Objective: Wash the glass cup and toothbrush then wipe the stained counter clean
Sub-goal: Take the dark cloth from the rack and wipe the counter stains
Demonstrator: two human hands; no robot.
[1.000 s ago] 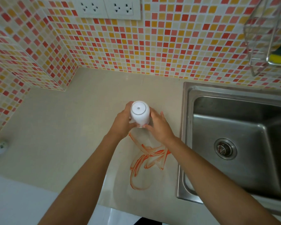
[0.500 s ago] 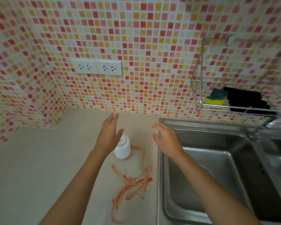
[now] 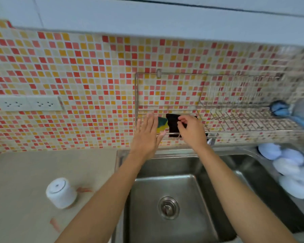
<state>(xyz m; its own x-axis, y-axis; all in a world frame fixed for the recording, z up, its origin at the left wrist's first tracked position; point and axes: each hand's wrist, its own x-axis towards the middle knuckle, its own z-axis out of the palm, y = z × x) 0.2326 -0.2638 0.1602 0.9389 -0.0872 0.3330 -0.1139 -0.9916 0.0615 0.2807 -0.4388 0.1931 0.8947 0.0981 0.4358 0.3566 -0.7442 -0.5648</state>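
Your right hand (image 3: 191, 131) pinches the black cloth (image 3: 173, 125) on the far wire rack (image 3: 235, 118); your left hand (image 3: 146, 135) hovers flat and released beside it. The cup (image 3: 61, 192) stands upside down on the table (image 3: 25, 172), near left, beside red stains (image 3: 83, 190).

right hand (image 3: 191, 131) hides black cloth (image 3: 173, 125) partly.

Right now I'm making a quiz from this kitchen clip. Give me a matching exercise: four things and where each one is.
Things:
1. white cup
2. black cloth
3. drain
4. power sockets

Places:
A. on the tiled wall, far left
B. upside down on the counter
C. bottom of the sink
D. on the wire rack, pinched by the right hand

Pairs: 1-B, 2-D, 3-C, 4-A
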